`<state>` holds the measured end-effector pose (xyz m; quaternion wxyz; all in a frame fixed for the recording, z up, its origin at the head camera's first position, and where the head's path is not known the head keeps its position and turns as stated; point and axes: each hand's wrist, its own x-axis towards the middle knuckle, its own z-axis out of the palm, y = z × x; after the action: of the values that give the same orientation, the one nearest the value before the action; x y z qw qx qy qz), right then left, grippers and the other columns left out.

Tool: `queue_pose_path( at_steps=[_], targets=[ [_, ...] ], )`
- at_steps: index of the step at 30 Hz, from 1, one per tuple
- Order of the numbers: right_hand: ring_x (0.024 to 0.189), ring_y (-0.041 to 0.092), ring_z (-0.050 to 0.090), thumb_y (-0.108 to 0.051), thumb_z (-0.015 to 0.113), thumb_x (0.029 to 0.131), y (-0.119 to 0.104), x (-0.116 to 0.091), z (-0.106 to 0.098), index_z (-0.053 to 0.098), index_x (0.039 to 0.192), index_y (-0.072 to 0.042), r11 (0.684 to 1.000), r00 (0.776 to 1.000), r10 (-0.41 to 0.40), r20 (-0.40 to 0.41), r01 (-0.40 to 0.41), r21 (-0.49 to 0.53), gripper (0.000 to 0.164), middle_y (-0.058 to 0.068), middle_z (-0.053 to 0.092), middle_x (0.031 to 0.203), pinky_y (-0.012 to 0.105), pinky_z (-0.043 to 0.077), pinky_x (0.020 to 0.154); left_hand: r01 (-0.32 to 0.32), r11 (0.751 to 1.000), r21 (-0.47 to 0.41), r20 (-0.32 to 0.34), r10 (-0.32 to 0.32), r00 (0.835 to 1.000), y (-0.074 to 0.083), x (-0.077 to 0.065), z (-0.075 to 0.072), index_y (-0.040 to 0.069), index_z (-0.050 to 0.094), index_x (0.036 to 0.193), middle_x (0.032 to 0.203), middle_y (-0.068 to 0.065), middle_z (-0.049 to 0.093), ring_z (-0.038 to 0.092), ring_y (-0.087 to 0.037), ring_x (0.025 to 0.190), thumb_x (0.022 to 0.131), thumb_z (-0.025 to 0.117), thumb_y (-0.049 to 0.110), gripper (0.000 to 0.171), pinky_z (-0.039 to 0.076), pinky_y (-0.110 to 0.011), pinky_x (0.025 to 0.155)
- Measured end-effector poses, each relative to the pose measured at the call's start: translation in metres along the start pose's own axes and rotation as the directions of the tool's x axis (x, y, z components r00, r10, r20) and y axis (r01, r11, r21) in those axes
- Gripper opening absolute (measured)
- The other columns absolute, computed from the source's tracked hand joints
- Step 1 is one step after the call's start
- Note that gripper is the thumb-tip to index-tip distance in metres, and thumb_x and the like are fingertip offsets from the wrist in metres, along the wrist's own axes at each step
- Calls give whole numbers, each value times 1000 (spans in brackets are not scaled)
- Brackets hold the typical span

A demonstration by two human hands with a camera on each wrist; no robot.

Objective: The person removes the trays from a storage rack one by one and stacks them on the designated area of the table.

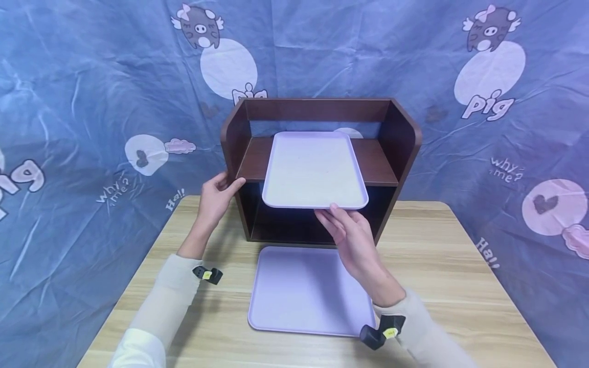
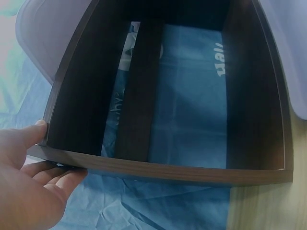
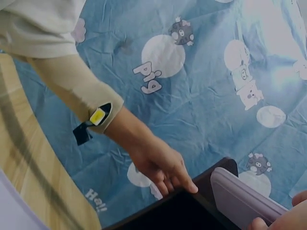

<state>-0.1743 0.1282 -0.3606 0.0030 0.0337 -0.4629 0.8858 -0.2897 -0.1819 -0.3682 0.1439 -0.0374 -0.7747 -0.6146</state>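
Note:
A dark brown two-level wooden shelf (image 1: 317, 110) stands on the table. My left hand (image 1: 215, 199) grips its left side panel near the middle board, thumb in front and fingers behind, as the left wrist view (image 2: 33, 177) also shows. A pale lilac tray (image 1: 315, 168) lies over the middle board, its front part jutting out past the board's edge. My right hand (image 1: 352, 237) pinches the front rim of this tray, thumb on top and fingers underneath. A second lilac tray (image 1: 310, 291) lies flat on the table in front of the shelf.
The light wood table (image 1: 460, 286) extends on both sides of the shelf. Behind it hangs a blue cloth (image 1: 322, 51) with pig prints. The shelf's lower compartment (image 1: 294, 225) is dark inside. Each wrist wears a small black camera mount (image 1: 207, 274).

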Motion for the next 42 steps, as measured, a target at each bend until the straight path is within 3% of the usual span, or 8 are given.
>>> queue_pose_path(
  at_steps=[26,32,42],
  targets=[
    [135,22,63,-5,51,111,2,1,11,39,147,-5,985,995,-25,-97,41,166,38,10,58,142,37,55,115,3,1000,-21,15,-3,1000,-1,0,1,-2,61,147,143,-23,67,65,-30,135,98,81,31,62,55,-37,115],
    [124,19,72,-3,57,109,2,2,11,42,144,-5,980,988,-29,-154,59,192,38,9,65,133,39,58,110,3,1000,-23,15,-3,1000,0,-1,-1,-1,62,146,142,-22,68,66,-29,134,98,80,31,61,57,-34,112],
    [119,21,74,-2,64,105,2,2,8,45,137,-5,972,974,-102,-203,141,188,37,8,66,126,40,59,109,0,1000,-14,8,0,1000,0,1,-2,0,63,146,141,-21,69,66,-29,133,98,81,32,60,57,-33,111]
  ],
)
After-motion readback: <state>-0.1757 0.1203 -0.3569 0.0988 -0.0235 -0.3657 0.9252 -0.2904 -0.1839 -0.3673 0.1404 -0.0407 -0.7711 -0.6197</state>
